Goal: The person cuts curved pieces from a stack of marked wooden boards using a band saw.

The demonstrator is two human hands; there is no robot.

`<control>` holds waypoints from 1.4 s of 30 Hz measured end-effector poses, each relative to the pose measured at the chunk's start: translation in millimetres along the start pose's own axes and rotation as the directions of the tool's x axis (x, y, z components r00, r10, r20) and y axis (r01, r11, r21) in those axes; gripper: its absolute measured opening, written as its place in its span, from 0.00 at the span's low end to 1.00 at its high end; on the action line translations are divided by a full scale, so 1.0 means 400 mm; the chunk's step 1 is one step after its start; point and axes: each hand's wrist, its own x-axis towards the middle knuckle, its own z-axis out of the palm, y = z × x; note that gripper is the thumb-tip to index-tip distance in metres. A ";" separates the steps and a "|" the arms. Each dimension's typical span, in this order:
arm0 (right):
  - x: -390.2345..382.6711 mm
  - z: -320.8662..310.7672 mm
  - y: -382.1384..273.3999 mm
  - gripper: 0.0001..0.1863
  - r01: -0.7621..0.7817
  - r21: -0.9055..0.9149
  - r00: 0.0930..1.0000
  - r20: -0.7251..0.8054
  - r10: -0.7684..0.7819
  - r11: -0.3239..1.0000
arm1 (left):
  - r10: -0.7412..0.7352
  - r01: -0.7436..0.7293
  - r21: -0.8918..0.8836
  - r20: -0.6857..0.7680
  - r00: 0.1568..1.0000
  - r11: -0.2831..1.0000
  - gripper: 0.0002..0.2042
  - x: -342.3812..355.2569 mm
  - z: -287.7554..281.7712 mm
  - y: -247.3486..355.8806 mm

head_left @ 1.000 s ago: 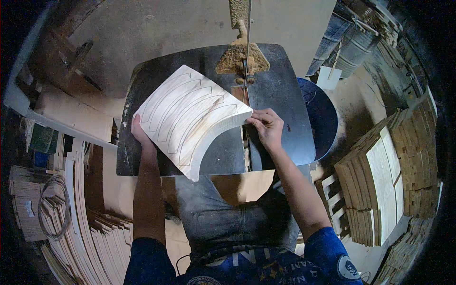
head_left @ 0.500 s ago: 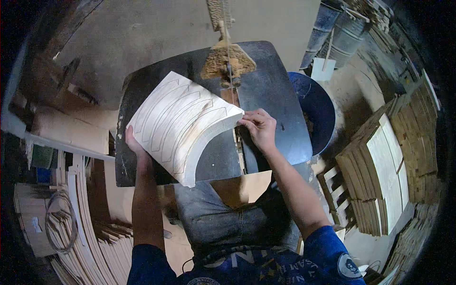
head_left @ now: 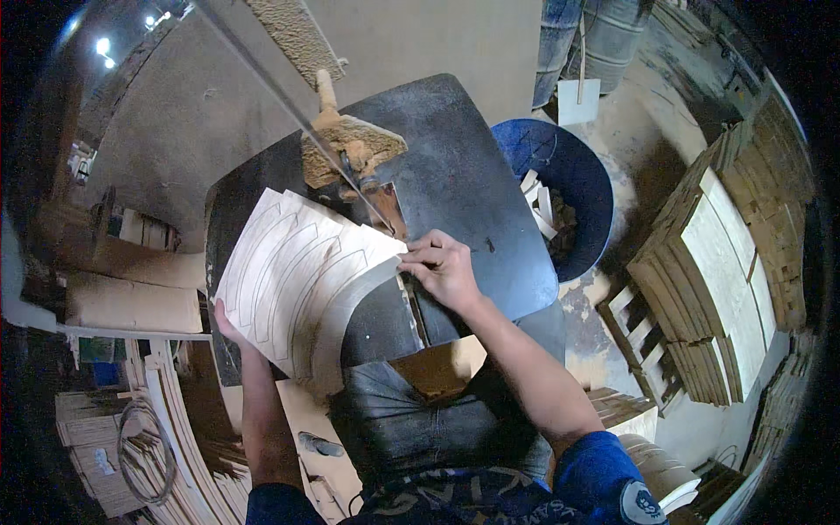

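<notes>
A pale wooden board (head_left: pixel 297 280) with curved pencilled outlines and one concave cut edge lies flat on the dark metal saw table (head_left: pixel 472 184). My left hand (head_left: pixel 226 322) holds the board's near left edge from beneath, mostly hidden by it. My right hand (head_left: pixel 442 267) pinches the board's right corner, beside the thin saw blade (head_left: pixel 350 179) that comes down at the sawdust-covered guide (head_left: pixel 350 144). The board's corner sits right at the blade.
A blue tub (head_left: pixel 569 188) with wood offcuts stands right of the table. Stacks of cut wooden pieces (head_left: pixel 726 262) fill the right side. Curved wooden strips (head_left: pixel 175 420) pile up at lower left. A dark cushion (head_left: pixel 411 420) lies below the table.
The view has shifted and come closer to the table. The board has turned slightly, its right corner now at the blade. Both hands keep their hold.
</notes>
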 end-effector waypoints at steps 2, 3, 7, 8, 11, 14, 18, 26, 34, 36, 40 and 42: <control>-0.001 0.000 -0.003 0.09 -0.043 0.021 0.999 0.016 0.043 0.999 | -0.020 0.021 0.017 -0.071 0.997 1.000 0.38 -0.002 0.015 0.000; -0.001 0.002 -0.004 0.09 -0.067 0.041 0.997 0.041 0.065 0.997 | -0.026 0.027 0.031 -0.021 0.999 0.999 0.37 -0.002 0.020 0.001; 0.015 0.015 0.008 0.09 -0.029 0.076 0.999 -0.010 0.030 0.997 | -0.050 0.051 0.040 -0.037 0.998 0.998 0.38 0.005 0.021 -0.001; 0.016 0.018 0.010 0.09 -0.071 0.077 0.997 0.002 0.071 0.995 | -0.041 0.041 0.044 -0.003 0.999 0.998 0.38 0.007 0.018 -0.002; 0.019 0.023 0.018 0.09 -0.056 0.093 0.998 -0.020 0.058 0.994 | -0.033 0.033 0.061 -0.003 0.999 0.998 0.38 0.010 0.007 -0.005; 0.026 0.025 0.027 0.09 -0.049 0.058 0.997 -0.061 0.053 0.997 | 0.000 0.002 0.050 -0.041 0.999 0.999 0.39 0.004 -0.001 -0.015; 0.029 0.020 0.030 0.10 -0.046 0.064 0.996 -0.077 0.051 0.997 | 0.050 -0.048 0.031 -0.067 0.997 0.998 0.39 -0.001 -0.002 -0.021; 0.044 0.015 0.027 0.07 -0.044 0.039 0.994 -0.103 0.047 0.998 | 0.149 -0.140 0.055 -0.211 0.966 0.989 0.36 0.004 -0.033 -0.035; 0.053 0.022 0.029 0.06 -0.025 -0.016 0.991 -0.130 0.023 1.000 | 0.174 -0.179 -0.005 -0.207 0.963 0.984 0.34 -0.002 -0.027 -0.040; 0.055 0.022 0.029 0.06 -0.046 -0.020 0.992 -0.118 0.043 0.999 | 0.143 -0.164 -0.093 -0.197 0.970 0.982 0.33 -0.015 -0.011 -0.045; 0.065 0.024 0.035 0.06 -0.026 -0.039 0.991 -0.129 0.021 0.999 | 0.164 -0.175 -0.015 -0.289 0.943 0.984 0.32 -0.015 -0.008 -0.048; 0.068 0.025 0.038 0.06 -0.026 -0.037 0.990 -0.142 0.020 0.999 | 0.290 -0.251 0.159 -0.313 0.904 0.955 0.31 -0.001 -0.024 -0.047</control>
